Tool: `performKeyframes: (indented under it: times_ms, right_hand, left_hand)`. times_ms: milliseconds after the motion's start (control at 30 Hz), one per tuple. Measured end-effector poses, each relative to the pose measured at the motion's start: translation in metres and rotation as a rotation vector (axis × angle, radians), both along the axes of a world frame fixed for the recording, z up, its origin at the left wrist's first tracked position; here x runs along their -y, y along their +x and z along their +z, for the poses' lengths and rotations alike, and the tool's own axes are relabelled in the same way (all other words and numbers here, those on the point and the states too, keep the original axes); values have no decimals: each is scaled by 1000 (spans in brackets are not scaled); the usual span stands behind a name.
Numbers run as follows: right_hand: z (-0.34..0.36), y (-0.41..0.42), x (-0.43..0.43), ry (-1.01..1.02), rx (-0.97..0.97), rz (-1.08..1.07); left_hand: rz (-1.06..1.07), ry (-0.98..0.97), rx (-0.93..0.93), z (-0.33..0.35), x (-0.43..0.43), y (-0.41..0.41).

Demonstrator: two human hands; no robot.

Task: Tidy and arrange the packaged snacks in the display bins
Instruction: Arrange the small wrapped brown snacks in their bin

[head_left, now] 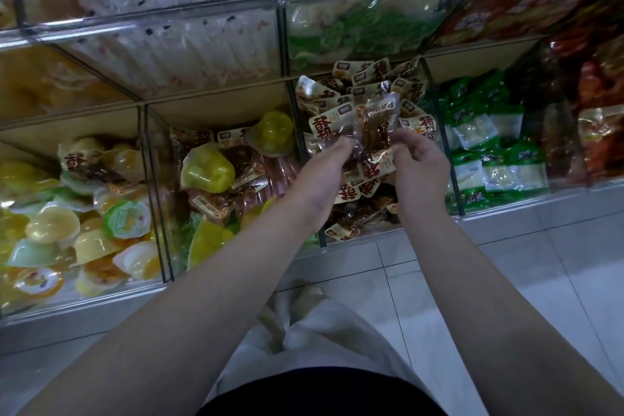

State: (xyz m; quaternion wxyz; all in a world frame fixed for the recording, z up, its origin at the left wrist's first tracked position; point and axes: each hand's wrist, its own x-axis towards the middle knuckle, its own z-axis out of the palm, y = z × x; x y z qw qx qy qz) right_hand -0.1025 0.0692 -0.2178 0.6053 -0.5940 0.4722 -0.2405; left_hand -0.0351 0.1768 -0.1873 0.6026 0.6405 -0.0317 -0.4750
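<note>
At the far left a stray brown packet [79, 159] sits among the jelly cups [54, 224], and the next bin along jumbles big yellow-green cups [207, 170] with more brown packets — overlook these and the display ends up mixed, I'd say. Your left hand [324, 165] curls its fingers onto the left edge of the snack packet [378, 125]; your right hand [418, 162] pinches its lower right edge, so both hands hold it just above the heaped middle bin [450, 165]. The film looks slick: a light pinch could let it slide out and drop over the bin's front onto the floor tiles [506, 263], or sideways into the green packets [489, 152] — the wrong bin. The packet is glossy and see-through, with dark brown pieces inside and a pale label near its top, crinkled, floppy, roughly upright between your hands
</note>
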Motion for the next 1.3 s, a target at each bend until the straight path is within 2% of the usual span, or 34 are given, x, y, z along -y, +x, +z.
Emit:
performKeyframes:
  times_ms: [300,567,800,900,1000,1100,1300]
  right_hand:
    - [-27,0,18,75,-188,89]
    - [-32,11,31,69,-216,76]
    - [-28,17,33,-2,-194,-4]
    - [-23,17,34,-117,-232,-13]
    - [-21,17,37,-220,-406,65]
    - [-20,19,37,-301,-615,273]
    - [-19,34,31,-204,-575,286]
  left_hand:
    - [42,85,32,-23,14,11]
    - [-2,121,74,-23,17,15]
    - [-48,137,100,-14,9,20]
    - [-112,173,161,-15,6,23]
    - [-164,197,204,-15,3,23]
    - [-188,194,217,-16,0,25]
    - [-234,215,244,-17,-5,30]
